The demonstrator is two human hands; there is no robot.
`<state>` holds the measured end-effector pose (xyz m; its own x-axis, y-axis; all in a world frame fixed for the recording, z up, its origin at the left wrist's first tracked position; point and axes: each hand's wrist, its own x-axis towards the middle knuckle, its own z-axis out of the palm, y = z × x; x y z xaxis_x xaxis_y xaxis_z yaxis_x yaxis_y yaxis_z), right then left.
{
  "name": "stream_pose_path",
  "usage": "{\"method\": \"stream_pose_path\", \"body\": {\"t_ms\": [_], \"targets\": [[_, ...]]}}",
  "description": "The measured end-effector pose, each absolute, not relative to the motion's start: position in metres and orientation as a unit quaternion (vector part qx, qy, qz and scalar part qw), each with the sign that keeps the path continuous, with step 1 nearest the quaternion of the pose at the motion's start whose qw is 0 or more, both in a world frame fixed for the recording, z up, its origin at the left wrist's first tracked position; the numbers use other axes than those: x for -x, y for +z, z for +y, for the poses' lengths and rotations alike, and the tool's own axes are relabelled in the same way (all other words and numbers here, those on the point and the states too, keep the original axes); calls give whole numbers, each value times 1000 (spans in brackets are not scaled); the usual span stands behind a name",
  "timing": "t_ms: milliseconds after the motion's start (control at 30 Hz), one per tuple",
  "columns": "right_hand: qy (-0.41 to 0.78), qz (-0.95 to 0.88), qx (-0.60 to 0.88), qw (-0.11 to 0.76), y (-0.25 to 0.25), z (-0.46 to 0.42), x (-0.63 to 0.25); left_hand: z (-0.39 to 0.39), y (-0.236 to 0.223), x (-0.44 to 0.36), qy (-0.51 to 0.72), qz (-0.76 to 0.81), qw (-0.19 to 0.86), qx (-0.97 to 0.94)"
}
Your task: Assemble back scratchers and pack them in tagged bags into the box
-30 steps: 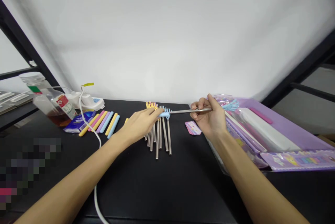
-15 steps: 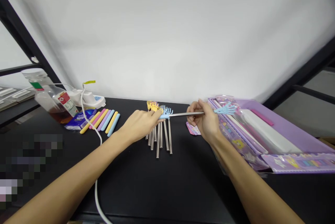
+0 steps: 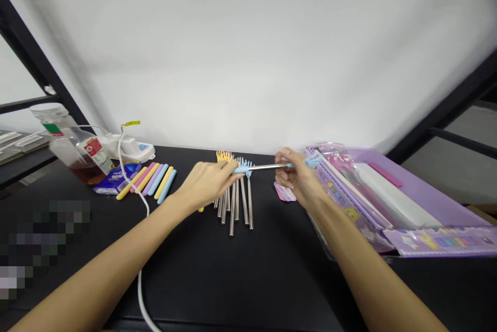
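Observation:
A telescopic back scratcher [image 3: 267, 167] with a metal rod and a blue hand-shaped end lies level between my two hands above the black table [image 3: 240, 270]. My left hand [image 3: 207, 183] pinches its blue grip end. My right hand [image 3: 297, 179] is closed on the rod near the blue claw head [image 3: 313, 160]. Just below, a row of several metal scratchers [image 3: 235, 202] with yellow and blue heads lies side by side on the table.
Several coloured grip sleeves [image 3: 153, 181] lie at the left, by a blue packet [image 3: 116, 178], a plastic bottle [image 3: 72, 149] and a white power strip [image 3: 130, 148] with its cable [image 3: 142, 249]. Purple packaged sets [image 3: 392, 202] fill the right. A small pink card [image 3: 284, 191] lies under my right hand.
My right hand has moved left toward my left hand, and the rod between them has grown shorter. The left hand has stayed almost still.

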<state>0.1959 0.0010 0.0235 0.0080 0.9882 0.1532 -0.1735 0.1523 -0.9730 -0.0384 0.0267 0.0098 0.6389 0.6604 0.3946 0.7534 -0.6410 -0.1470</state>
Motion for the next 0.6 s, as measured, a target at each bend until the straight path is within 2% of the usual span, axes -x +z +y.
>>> {"method": "stream_pose_path", "body": {"t_ms": [67,133,233,367,467,600], "targets": [[482,-441,422,628,29,1,-206,32,9,45,-172,-413,171,878],[454,-429,469,624,33,0,-214,35,9,50,-185,-425,193,865],[459,-482,540,515,35,-4,-225,35,7,53,-185,-407,227,865],[483,-616,518,346,35,-9,-233,34,5,51,-189,-350,254,882],[471,-662,499,300,36,-11,-236,35,4,53,-217,-325,243,888],[421,-682,515,303,35,-9,-234,36,5,56,-228,-321,206,896]]}}
